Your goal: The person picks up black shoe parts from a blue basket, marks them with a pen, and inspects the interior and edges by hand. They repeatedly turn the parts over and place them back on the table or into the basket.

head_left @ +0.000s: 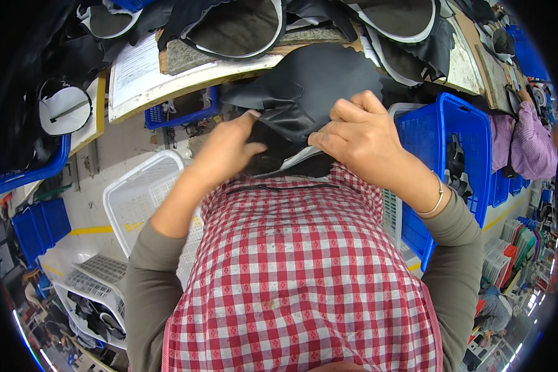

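Note:
A black leather piece [335, 80], with the look of a shoe upper and a pale lining strip along one edge, lies folded in front of my apron at the table's front edge. My right hand [356, 130] is closed on its near part, thumb and fingers pinching the leather. On the other side, my left hand [226, 146] has thumb and forefinger apart, fingertips at the leather's left edge. That hand is slightly blurred, and its other fingers are partly hidden. Dark folds hide the inside of the piece.
Several black pieces with white-rimmed openings [235, 28] lie on the worktable [129, 80]. A white crate [146, 180] stands at left. To the right is a blue crate [440, 180] holding black pieces. A person in a purple checked sleeve [533, 142] is at far right.

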`<state>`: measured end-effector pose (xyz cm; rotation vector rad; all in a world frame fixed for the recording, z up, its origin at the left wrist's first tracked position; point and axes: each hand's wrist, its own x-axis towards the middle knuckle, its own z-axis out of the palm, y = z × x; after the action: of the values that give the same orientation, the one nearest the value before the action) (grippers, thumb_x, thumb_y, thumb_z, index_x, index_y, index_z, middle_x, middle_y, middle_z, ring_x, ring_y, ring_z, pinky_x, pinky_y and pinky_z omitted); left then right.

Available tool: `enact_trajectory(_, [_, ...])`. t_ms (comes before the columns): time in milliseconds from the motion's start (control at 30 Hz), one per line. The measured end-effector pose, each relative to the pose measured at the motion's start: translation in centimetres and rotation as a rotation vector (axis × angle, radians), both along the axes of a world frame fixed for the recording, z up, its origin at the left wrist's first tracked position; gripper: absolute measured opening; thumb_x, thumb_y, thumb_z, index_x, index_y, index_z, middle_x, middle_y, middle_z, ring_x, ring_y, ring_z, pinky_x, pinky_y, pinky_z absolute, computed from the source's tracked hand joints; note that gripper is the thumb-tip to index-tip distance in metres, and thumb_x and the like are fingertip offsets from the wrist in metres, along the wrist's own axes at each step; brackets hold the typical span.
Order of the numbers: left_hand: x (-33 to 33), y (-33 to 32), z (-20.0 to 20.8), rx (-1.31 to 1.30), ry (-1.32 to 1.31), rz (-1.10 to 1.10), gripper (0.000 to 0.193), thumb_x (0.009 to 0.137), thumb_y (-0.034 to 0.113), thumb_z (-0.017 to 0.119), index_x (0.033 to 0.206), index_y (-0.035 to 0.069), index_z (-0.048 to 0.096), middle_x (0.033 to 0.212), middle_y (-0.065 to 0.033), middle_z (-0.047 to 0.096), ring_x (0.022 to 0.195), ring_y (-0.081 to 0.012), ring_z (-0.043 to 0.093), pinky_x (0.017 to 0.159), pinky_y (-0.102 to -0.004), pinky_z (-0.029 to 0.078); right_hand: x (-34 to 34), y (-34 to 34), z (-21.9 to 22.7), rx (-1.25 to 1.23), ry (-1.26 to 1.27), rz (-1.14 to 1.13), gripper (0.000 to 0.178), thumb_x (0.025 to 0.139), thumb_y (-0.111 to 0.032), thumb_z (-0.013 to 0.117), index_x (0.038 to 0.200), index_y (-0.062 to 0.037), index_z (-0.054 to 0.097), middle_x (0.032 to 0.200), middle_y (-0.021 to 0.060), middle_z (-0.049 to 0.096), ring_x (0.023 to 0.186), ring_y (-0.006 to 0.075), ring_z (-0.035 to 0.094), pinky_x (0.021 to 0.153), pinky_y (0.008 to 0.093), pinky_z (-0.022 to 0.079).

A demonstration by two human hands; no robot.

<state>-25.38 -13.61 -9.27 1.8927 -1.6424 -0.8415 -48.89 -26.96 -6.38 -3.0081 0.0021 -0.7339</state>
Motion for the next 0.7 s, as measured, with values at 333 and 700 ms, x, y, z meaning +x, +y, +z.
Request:
enact_trajectory(333, [-1.3,-3.9,0.8,-0.158,0.244,-0.218,0.019,0.098,0.005,0.064,0.114,-0.002,0.070,0.101,-0.0145,0.074,0.090,-0.0252,0.070,0.082,-0.0357,0.055,1.9,1.1,-1.6,-0.019,-0.046,-0.017,0.011,0.068,-0.018,0.069,0.075,-0.0099,0.071,0.062,-0.0013,0.053,0.078,0.0181,0.055,0.077,0.0343,0.045])
enact_trajectory(700, [-0.5,-6.0,-1.7,0.147,0.377,-0.068,0.016,0.098,0.007,0.070,0.107,-0.006,0.074,0.086,-0.0004,0.071,0.078,-0.0050,0.058,0.069,-0.0255,0.049,1.8,-0.2,-3.4,0.038,-0.054,-0.039,0.011,0.067,-0.015,0.069,0.076,-0.0094,0.072,0.064,0.0002,0.055,0.075,0.0180,0.054,0.075,0.0333,0.043])
